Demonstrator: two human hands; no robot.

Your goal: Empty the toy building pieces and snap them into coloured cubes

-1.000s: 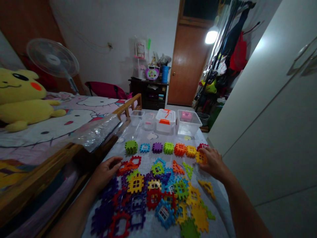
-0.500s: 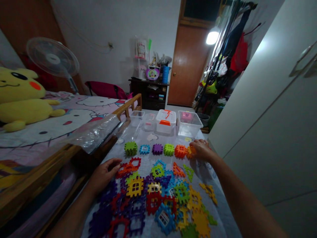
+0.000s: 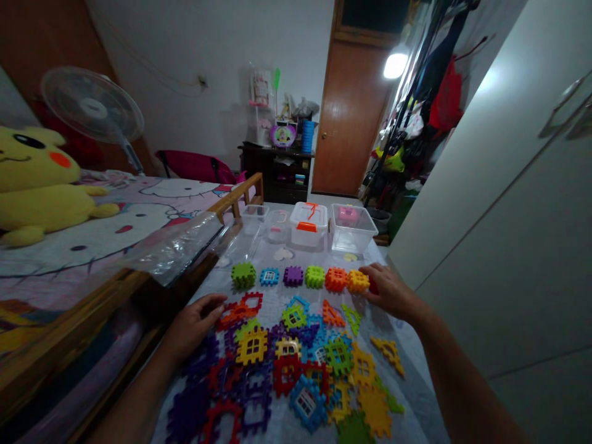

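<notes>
A row of small stacks of notched plastic building pieces crosses the table. It runs from a dark green stack (image 3: 243, 275) through blue, purple, lime and orange to a yellow-orange stack (image 3: 357, 281) at the right end. My right hand (image 3: 391, 291) is there, its fingers closed around red pieces (image 3: 374, 283) that it mostly covers. At the left, my left hand (image 3: 200, 320) lies with thumb and fingers apart, holding nothing. Its fingertips are beside loose red-orange pieces (image 3: 240, 311). Nearer me spreads a mixed pile, with a yellow window piece (image 3: 252, 347) and a blue one (image 3: 307, 404).
Behind the row stand clear plastic boxes, among them a lidded one with orange clips (image 3: 309, 225) and an uncovered bin (image 3: 352, 229) with something pink. A wooden bed rail (image 3: 139, 296) borders the table's left side. A pale cabinet (image 3: 504, 203) rises at the right.
My right hand has shifted slightly right, off the yellow-orange stack, which shows fully now. Red pieces appear beside that stack, under my fingers. My left hand stays in place.
</notes>
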